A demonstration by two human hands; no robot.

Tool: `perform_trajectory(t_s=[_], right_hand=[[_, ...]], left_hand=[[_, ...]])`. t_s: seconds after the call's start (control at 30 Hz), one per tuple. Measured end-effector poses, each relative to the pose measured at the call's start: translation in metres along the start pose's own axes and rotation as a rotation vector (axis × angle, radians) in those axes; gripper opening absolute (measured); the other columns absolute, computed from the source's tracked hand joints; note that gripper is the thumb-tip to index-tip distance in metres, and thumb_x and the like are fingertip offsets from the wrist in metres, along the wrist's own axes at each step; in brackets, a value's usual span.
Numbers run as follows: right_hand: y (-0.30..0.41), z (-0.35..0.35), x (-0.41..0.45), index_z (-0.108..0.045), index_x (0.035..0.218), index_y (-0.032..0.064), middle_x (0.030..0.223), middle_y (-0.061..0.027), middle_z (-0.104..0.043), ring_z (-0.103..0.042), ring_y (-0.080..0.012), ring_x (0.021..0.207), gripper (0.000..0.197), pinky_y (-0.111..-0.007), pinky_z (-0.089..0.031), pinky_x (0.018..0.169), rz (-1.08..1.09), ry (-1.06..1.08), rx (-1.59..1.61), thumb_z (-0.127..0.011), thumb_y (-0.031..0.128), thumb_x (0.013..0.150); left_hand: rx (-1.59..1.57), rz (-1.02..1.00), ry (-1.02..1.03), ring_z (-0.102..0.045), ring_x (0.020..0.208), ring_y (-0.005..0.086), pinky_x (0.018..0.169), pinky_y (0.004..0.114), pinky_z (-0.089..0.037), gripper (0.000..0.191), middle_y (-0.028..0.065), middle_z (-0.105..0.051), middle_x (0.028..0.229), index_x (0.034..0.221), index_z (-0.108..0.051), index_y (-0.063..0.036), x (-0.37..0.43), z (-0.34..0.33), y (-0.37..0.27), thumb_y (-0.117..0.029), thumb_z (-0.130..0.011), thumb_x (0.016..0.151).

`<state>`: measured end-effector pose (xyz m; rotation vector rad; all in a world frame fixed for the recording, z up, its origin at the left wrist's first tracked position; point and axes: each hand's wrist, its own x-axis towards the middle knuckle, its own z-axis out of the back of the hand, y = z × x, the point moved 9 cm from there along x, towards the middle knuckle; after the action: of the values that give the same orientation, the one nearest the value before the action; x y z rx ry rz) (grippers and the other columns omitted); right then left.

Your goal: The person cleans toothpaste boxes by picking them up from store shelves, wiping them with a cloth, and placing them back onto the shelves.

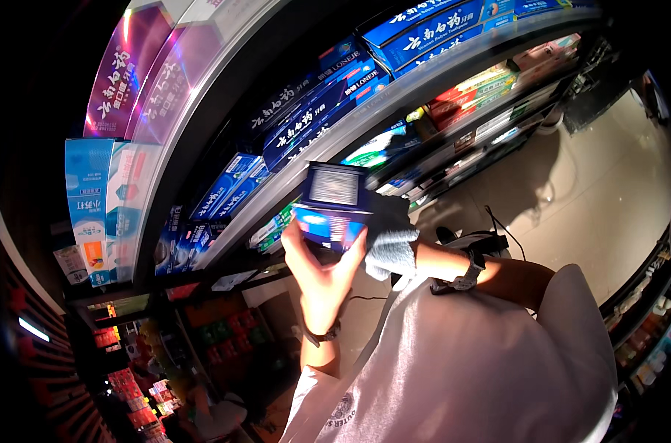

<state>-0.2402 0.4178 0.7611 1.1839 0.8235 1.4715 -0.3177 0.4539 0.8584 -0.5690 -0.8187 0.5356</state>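
Dark blue toothpaste cartons point(331, 224) are pinched between the thumb and fingers of my left hand point(323, 282), in front of the shelf edge. The end with a white printed panel point(334, 186) faces up towards me. Close beside them, at the right, is my right hand point(422, 256), mostly hidden by a grey cloth point(393, 249) that it grips. The cloth's far part lies in dark shade, and the fingers under it cannot be seen. A dark watch point(468, 272) is on my right wrist, and a dark band point(322, 334) is around my left.
A shelf with a clear front lip point(291, 166) bears rows of blue toothpaste cartons point(302, 128). Purple cartons point(114, 77) and a light blue carton point(89, 210) stand at the left. Lower shelves hold red and green boxes point(471, 97). Pale tiled floor point(595, 183) lies at the right.
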Motion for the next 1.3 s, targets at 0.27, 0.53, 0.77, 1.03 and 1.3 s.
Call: perform_trajectory(t_s=[0.27, 0.53, 0.77, 1.03, 1.3], right_hand=[[-0.018, 0.009, 0.012, -0.06, 0.072, 0.0089, 0.055, -0.0046, -0.052, -0.05, -0.0155, 0.043, 0.028, -0.034, -0.041, 0.047, -0.225, -0.117, 0.282, -0.057, 0.026, 0.094], [0.011, -0.005, 0.018, -0.063, 0.064, 0.012, 0.052, -0.001, -0.054, -0.055, -0.0155, 0.047, 0.023, -0.035, -0.038, 0.043, 0.123, 0.086, -0.482, -0.059, 0.017, 0.086], [-0.003, -0.001, 0.02, -0.062, 0.094, 0.0078, 0.058, -0.0043, -0.054, -0.056, -0.0204, 0.049, 0.009, -0.037, -0.044, 0.047, -0.082, 0.112, -0.176, -0.053, 0.012, 0.094], [0.006, 0.004, 0.022, -0.061, 0.061, 0.0113, 0.05, -0.0014, -0.052, -0.055, -0.0175, 0.047, 0.023, -0.035, -0.043, 0.047, 0.057, 0.222, -0.564, -0.062, 0.016, 0.083], [0.004, 0.002, 0.009, -0.052, 0.046, 0.0113, 0.043, -0.0044, -0.046, -0.047, -0.0201, 0.039, 0.023, -0.037, -0.032, 0.041, 0.208, -0.066, -1.044, -0.067, 0.014, 0.063]], left_hand=[[0.672, -0.457, 0.106, -0.058, 0.104, 0.0411, 0.091, 0.048, -0.047, 0.078, 0.0212, -0.06, 0.118, 0.135, -0.049, 0.0009, 0.071, 0.0, -0.051, -0.01, -0.088, 0.069], [0.917, -0.558, 0.116, -0.059, 0.098, 0.0323, 0.085, 0.043, -0.044, 0.071, 0.0134, -0.061, 0.108, 0.134, -0.052, -0.0025, 0.114, -0.034, -0.056, -0.034, -0.083, 0.079], [0.729, -0.446, 0.172, -0.064, 0.098, 0.0394, 0.082, 0.044, -0.05, 0.053, 0.0183, -0.067, 0.109, 0.131, -0.058, -0.0052, 0.143, -0.045, -0.031, -0.02, -0.08, 0.085], [0.477, -0.522, 0.096, -0.058, 0.119, 0.0391, 0.1, 0.045, -0.046, 0.046, 0.019, -0.061, 0.128, 0.131, -0.062, -0.0052, 0.142, -0.058, -0.057, -0.009, -0.076, 0.087], [0.484, -0.589, 0.193, -0.057, 0.113, 0.0356, 0.096, 0.046, -0.04, 0.062, 0.0194, -0.057, 0.128, 0.135, -0.054, -0.0018, 0.148, -0.125, -0.106, -0.028, -0.079, 0.084]])
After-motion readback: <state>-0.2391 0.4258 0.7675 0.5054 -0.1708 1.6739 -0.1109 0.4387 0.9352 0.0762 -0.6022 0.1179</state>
